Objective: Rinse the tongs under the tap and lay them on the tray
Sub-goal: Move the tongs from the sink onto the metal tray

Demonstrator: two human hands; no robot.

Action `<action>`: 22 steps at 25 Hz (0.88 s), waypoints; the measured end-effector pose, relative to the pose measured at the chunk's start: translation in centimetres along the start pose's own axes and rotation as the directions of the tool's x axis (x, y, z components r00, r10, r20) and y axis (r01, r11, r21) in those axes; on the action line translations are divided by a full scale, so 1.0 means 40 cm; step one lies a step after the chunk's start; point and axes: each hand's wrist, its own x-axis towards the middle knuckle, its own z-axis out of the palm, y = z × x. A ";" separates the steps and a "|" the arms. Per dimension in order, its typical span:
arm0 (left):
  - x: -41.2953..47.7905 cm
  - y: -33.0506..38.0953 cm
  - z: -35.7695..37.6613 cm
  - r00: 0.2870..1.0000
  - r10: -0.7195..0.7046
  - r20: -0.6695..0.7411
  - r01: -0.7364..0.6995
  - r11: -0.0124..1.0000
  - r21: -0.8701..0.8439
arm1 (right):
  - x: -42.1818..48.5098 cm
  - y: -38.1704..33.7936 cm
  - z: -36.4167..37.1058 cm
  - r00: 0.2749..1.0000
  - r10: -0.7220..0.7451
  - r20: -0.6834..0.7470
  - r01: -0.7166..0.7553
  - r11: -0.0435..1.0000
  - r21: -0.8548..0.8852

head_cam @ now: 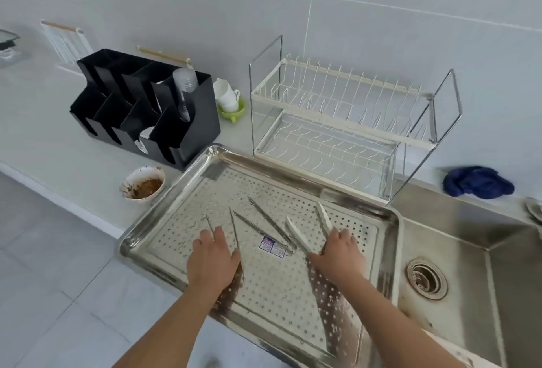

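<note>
A perforated steel tray (pixel 293 294) lies on the counter, left of the sink. Three pairs of tongs are on it. My left hand (pixel 212 259) grips thin steel tongs (pixel 233 225) whose tips point away from me. My right hand (pixel 338 253) grips white-tipped tongs (pixel 296 232) with both arms spread. Between them a third pair of steel tongs (pixel 264 225) lies free on the tray, beside a small printed label (pixel 272 246). No tap is in view.
A steel sink (pixel 469 273) with a drain (pixel 426 278) is on the right. Behind the tray stand a wire dish rack (pixel 337 121) and a black organiser (pixel 146 109). A dirty bowl (pixel 142 182) sits left of the tray; a blue cloth (pixel 478 182) lies behind the sink.
</note>
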 end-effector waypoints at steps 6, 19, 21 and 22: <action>0.034 -0.037 0.016 0.998 0.060 0.026 -0.058 0.995 -0.081 | -0.057 -0.032 -0.010 0.991 0.123 -0.058 -0.123 0.992 -0.003; 0.093 0.002 0.013 0.995 0.100 0.004 -0.099 0.991 -0.094 | -0.019 -0.208 0.062 0.954 -0.301 0.014 0.301 0.953 -0.046; 0.114 -0.014 0.003 0.990 0.136 -0.028 -0.138 0.988 -0.073 | -0.032 -0.209 0.073 0.968 -0.244 0.054 0.243 0.970 0.008; 0.126 -0.023 -0.003 0.987 0.154 -0.036 -0.155 0.986 -0.052 | -0.042 -0.212 0.079 0.972 -0.220 0.079 0.217 0.975 0.047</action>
